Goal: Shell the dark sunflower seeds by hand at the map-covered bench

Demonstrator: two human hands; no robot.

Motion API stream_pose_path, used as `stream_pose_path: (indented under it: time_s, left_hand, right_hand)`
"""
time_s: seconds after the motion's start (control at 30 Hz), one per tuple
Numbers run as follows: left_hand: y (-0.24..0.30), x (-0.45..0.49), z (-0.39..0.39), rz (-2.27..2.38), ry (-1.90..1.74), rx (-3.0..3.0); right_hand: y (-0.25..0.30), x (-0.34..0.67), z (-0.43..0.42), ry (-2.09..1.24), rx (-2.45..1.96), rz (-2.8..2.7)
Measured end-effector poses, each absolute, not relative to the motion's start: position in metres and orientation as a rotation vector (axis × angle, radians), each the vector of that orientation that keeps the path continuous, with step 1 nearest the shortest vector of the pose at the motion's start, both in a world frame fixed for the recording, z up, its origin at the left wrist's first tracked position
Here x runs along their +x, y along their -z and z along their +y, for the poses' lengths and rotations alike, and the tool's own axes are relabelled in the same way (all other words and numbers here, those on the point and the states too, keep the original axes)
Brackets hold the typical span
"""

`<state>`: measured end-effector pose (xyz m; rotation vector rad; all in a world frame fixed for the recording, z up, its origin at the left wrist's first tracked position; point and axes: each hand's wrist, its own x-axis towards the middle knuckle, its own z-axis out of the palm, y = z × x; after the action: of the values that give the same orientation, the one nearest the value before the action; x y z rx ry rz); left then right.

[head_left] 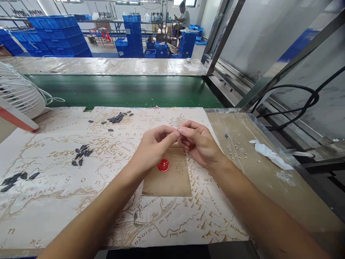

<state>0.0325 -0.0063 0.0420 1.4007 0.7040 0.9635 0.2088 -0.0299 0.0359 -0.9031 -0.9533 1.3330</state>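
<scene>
My left hand [156, 145] and my right hand [201, 144] meet above the middle of the map-printed sheet [159, 228]. Thumb and fingers of both are pinched together, fingertips touching. A tiny pale bit shows between them, too small to name. Under my hands lies a square brown piece of paper or board [161, 187], partly hidden by them. On it sit a small round red dish or cap [163, 165] with a glossy surface and a scatter of tiny grains [181, 166]. Just beyond my fingertips is a pile of small pale and dark bits [178, 120].
Dark, flat slivers [82, 154] lie in several heaps on the left. A white fan [21, 90] stands at the left edge. Beyond is a green conveyor belt [129, 90]. Right of the sheet are a crumpled white tissue [269, 154] and loose bits. Blue crates [58, 36] and a person [184, 18] are behind.
</scene>
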Motion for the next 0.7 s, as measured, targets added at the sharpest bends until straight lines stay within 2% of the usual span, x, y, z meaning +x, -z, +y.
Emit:
stream_pose_path:
  time_s: [0.7]
  left_hand:
    - [-0.028,0.016,-0.002,0.648,-0.893,1.258]
  right_hand:
    - [-0.034,0.203,-0.035,-1.26,-0.853,-1.168]
